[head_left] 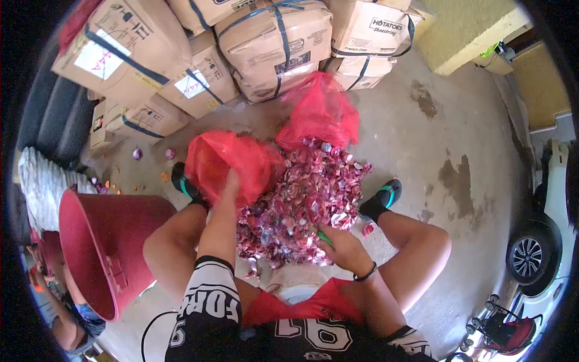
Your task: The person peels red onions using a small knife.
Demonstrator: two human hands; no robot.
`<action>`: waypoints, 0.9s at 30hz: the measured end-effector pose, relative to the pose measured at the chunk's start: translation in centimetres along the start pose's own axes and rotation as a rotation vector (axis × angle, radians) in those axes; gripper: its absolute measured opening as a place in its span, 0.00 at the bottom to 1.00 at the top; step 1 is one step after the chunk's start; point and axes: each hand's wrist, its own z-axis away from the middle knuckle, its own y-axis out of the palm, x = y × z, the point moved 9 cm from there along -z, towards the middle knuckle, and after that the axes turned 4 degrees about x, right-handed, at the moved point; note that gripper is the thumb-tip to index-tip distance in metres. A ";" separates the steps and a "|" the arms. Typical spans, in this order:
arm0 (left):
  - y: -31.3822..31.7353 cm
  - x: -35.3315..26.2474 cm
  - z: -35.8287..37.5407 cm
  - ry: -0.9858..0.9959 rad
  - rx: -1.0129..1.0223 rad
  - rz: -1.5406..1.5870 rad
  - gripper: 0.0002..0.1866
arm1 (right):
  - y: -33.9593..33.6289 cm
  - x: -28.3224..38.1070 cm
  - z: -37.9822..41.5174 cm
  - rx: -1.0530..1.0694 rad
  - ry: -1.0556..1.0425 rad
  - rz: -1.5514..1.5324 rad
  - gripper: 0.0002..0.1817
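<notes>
A heap of purple-red onion peels [307,193] lies on the concrete floor between my feet. My left hand [231,181] reaches into the mouth of a red mesh sack [226,160] at the heap's left edge; its fingers are hidden by the mesh. My right hand [341,244] rests on the near edge of the heap and is closed around a green-handled tool [324,238], only partly visible. A second red mesh sack [318,114] lies at the far side of the heap.
Strapped cardboard boxes [274,45] are stacked along the back. A red plastic bucket [105,247] lies tilted at my left, next to another person's arm [60,314]. A few loose onions [137,154] lie near the boxes. A white car [546,241] stands at right.
</notes>
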 end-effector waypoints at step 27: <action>-14.5 6.1 -0.2 0.135 -0.584 0.024 0.24 | -0.4 -1.4 -1.6 0.050 0.093 -0.040 0.27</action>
